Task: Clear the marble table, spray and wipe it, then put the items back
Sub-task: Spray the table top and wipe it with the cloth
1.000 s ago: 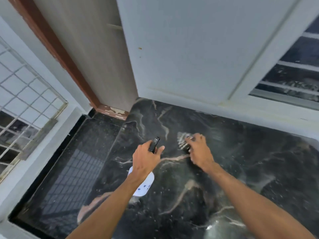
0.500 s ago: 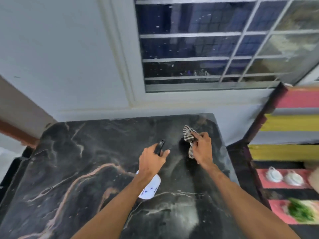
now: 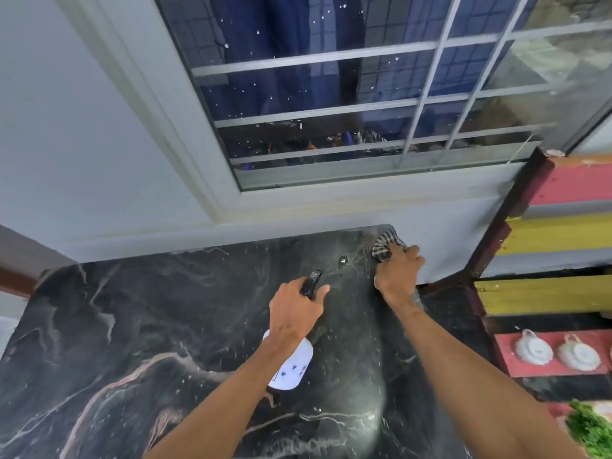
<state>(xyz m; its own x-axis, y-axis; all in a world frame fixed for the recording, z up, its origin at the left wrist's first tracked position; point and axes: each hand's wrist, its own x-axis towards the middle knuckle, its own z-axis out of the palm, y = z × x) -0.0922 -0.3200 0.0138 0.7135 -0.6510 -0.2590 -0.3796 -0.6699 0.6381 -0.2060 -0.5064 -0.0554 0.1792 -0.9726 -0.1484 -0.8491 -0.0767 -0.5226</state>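
The black marble table (image 3: 139,326) with pale veins fills the lower part of the head view, speckled with droplets. My left hand (image 3: 294,313) grips a white spray bottle (image 3: 291,367) with a black nozzle, held above the table's middle and pointing to the far right corner. My right hand (image 3: 399,276) grips a bunched checked cloth (image 3: 384,246) and presses it on the table's far right corner, beside the wall.
A barred window (image 3: 364,94) sits in the white wall behind the table. To the right stand striped red and yellow shelves (image 3: 556,233) holding two white cups (image 3: 559,352) and some greens (image 3: 589,429). A gap runs between table and shelves.
The view swung from the table's left end to its right end. My right hand carried the cloth out to the far right corner. The left hand followed with the bottle.
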